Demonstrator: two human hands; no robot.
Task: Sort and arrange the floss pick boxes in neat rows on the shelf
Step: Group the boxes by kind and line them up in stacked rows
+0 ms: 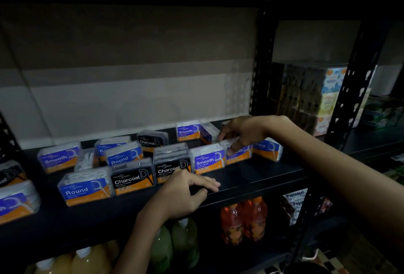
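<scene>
Floss pick boxes: lying scattered across the black shelf (251, 177), labels facing near. Right hand (242, 131): reaching to the far right, its grip pinching the top of a Smooth box (237, 153) between thumb and fingers. Left hand (185, 190): hovering released, fingers relaxed, just near of a Charcoal box (171, 170). Lower shelf: bottles (242, 219) standing.

This is a shop, dimly lit. A black metal shelf (251, 177) with perforated uprights carries many identical retail floss pick boxes (207, 160) labelled Smooth, Round and Charcoal. The shelf below holds rows of bottled drinks (242, 219) and Pepsodent packets (295, 199), and stacked packaged goods (328, 96) fill the neighbouring bay.
</scene>
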